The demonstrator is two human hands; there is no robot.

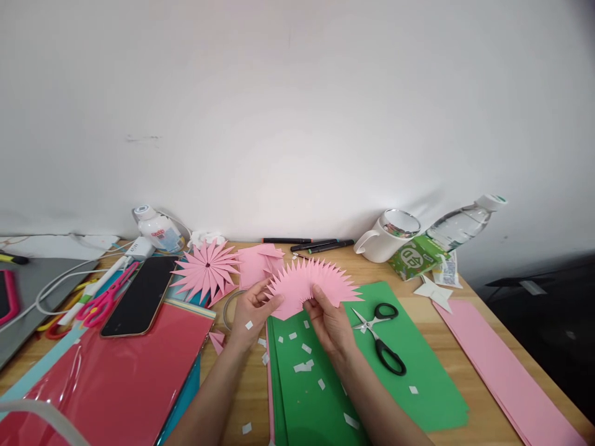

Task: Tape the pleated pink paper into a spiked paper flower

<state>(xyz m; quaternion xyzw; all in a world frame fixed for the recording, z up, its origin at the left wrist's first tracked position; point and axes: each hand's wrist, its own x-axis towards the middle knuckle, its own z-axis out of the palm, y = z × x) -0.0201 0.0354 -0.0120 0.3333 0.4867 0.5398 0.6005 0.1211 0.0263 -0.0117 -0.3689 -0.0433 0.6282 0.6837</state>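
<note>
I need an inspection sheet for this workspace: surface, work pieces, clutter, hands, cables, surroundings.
Surface: wooden table, green sheets, scattered white scraps.
Work pieces: pink pleated paper fan; pink paper star to its left; open black-handled scissors on the green sheets.
Clutter: phone, white mug, clear bottle, marker pens at the back.
Hands: left hand holds the fan's left side; right hand grips it near the lower middle.
Cables: white cable looping over a grey panel at left.
Surroundings: pale wall behind; dark area at right, unclear.
</note>
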